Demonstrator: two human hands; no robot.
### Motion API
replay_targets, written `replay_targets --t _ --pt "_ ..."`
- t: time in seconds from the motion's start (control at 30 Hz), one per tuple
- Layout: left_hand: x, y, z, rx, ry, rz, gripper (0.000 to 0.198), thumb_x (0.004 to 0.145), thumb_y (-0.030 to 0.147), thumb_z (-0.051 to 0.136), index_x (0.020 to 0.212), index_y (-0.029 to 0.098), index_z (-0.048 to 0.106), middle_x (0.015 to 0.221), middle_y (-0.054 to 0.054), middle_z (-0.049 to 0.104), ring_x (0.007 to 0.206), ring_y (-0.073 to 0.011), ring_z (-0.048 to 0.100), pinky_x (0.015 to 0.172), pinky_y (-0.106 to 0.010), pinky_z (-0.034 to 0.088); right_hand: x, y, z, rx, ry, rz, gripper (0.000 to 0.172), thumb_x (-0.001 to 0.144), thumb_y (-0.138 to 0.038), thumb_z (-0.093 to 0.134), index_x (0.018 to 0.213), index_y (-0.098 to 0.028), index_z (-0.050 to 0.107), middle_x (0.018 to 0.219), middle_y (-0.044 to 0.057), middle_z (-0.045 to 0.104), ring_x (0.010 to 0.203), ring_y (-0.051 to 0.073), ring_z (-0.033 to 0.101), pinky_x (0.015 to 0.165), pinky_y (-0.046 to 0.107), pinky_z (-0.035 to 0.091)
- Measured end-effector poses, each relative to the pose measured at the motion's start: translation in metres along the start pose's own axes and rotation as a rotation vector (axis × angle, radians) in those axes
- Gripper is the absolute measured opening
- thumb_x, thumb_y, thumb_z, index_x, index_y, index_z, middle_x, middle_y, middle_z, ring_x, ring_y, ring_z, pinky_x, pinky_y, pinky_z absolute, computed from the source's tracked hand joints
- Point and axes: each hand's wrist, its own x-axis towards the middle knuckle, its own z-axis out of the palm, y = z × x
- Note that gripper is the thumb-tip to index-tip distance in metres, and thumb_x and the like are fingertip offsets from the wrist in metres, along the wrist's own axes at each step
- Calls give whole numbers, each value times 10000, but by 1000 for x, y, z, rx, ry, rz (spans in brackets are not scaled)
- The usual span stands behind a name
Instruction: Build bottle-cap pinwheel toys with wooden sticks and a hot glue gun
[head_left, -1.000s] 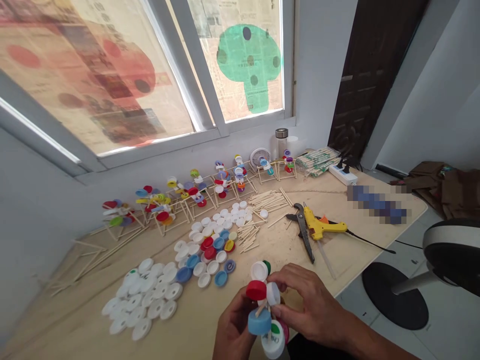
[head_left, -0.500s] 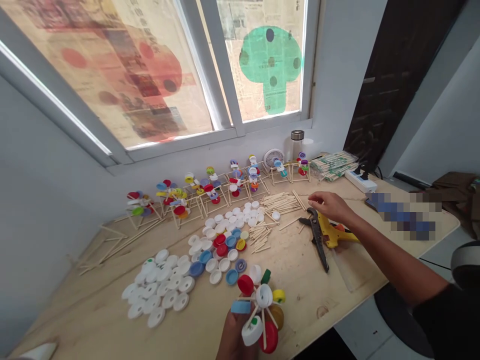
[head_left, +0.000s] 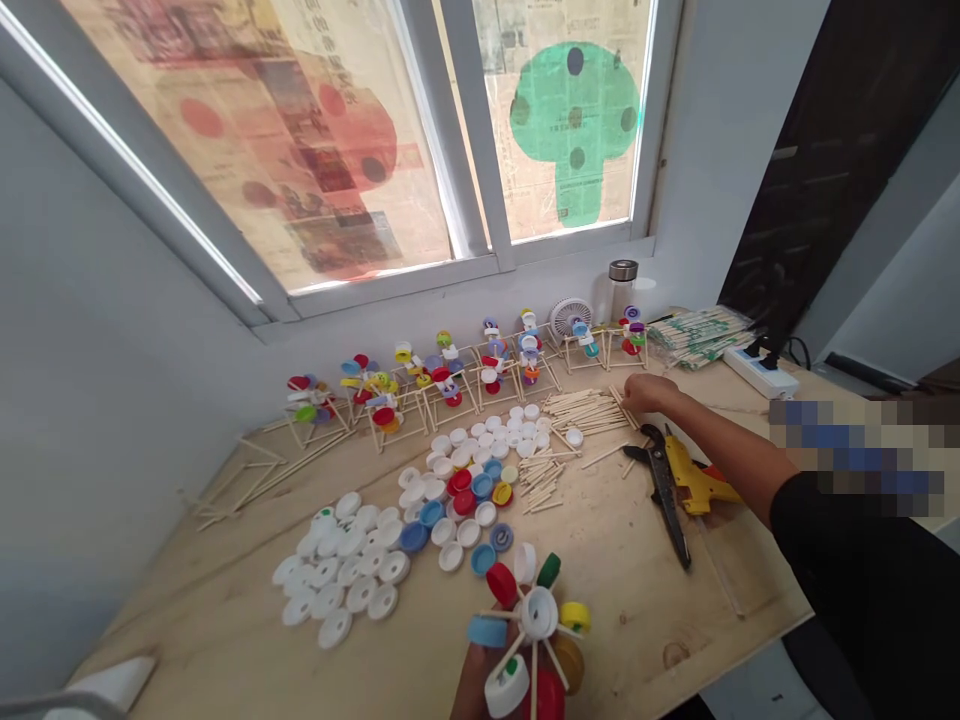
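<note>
My left hand (head_left: 477, 672), mostly hidden at the bottom edge, grips a wheel of bottle caps (head_left: 538, 614). Wooden sticks radiate from its white hub cap, with red, white, green, yellow, blue and brownish caps around the outside. My right hand (head_left: 648, 393) reaches down at the right end of a pile of wooden sticks (head_left: 589, 411). Its fingers are curled together against the sticks there; whether one is pinched is hidden. Just below that hand lie black-handled cutters (head_left: 664, 500) and a yellow glue gun (head_left: 694, 480).
White caps with holes (head_left: 352, 565) and coloured caps (head_left: 461, 490) spread over the table. Several stick frames with cap wheels (head_left: 450, 385) line the wall, beside a small fan (head_left: 571, 318) and a bottle (head_left: 622, 290). A power strip (head_left: 761, 372) sits at the right.
My right hand has gone from hovering above the cutters and glue gun down to the stick pile, its fingers closing. The cap wheel has turned more face-on. The view has shifted slightly.
</note>
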Motion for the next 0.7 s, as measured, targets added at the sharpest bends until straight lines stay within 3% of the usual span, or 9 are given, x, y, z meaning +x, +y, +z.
replay_targets --t 0.23,0.4,0.57,0.63,0.7 --pt "5 -5 -9 -44 -60 -19 412 714 233 678 1124 207 651 1038 -107 695 989 -292 630 916 -413 465 2 -4 1 17 43 10 230 922 -329 586 1048 -137 594 1042 59 603 882 189 603 775 375 514" --pt "5 -4 -2 -66 -58 35 320 762 187 633 1081 183 664 949 -80 711 783 -194 659 862 -349 485 -24 -8 -13 92 215 -78 168 907 -285 558 856 -142 628 900 72 658 851 207 617 715 289 465" --pt "5 -1 7 -121 -1 66 238 774 218 624 1001 165 674 833 -50 706 776 -181 643 849 -329 471 -91 -31 -21 269 331 -337 238 940 -326 403 953 -198 604 863 12 675 752 149 610 613 214 422" --pt "3 0 7 -133 12 67 216 781 258 620 965 160 676 836 -50 702 782 -178 638 865 -336 462 -130 -41 -17 431 380 -564 254 892 -392 464 861 -202 631 718 9 652 672 169 595 579 243 418" --pt "1 1 7 -137 19 79 217 773 276 630 953 162 672 851 -43 700 777 -168 632 874 -336 456 -167 -52 -9 504 319 -748 246 851 -416 519 816 -214 654 692 11 645 649 180 592 589 266 430"
